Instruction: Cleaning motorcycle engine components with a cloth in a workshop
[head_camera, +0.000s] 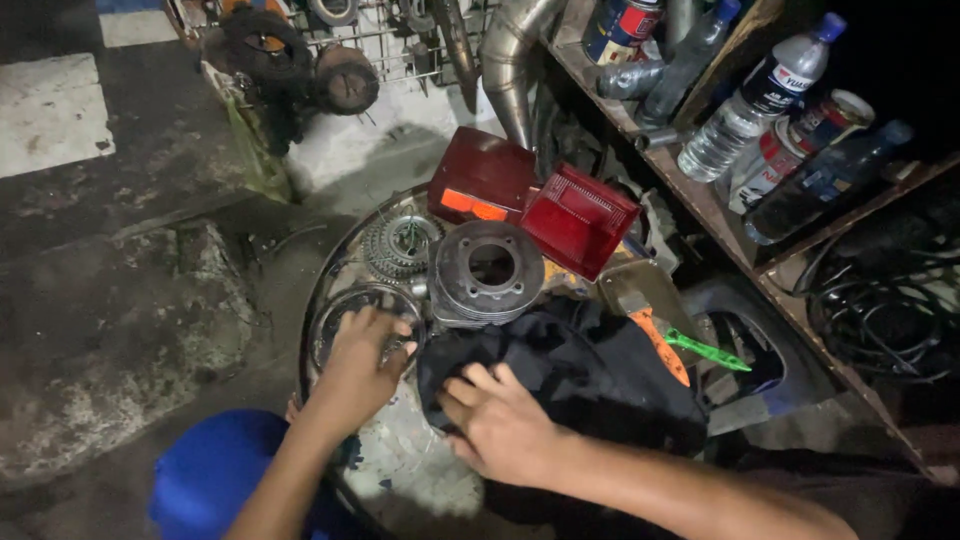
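Left hand: the left hand (362, 352) reaches forward from the lower left, palm down, fingers curled loosely over a round grey metal disc part (350, 305); whether it grips cannot be told.
Right hand: the right hand (500, 420) comes in from the lower right, forearm slanting up-left, fingers spread and flat on a crumpled black cloth (580, 365); open, pressing, nothing clasped.
Cloth: lies just beside the disc, long axis running left to right.
Beyond the hands: a grey finned metal cylinder (487, 272) stands bore upward, touching the cloth's far edge; a toothed steel sprocket (398, 243) lies left of it.
Further out: two red plastic lamp lenses (580, 220).
Right: an orange-handled tool (662, 345); a wooden shelf (700, 200) of bottles.
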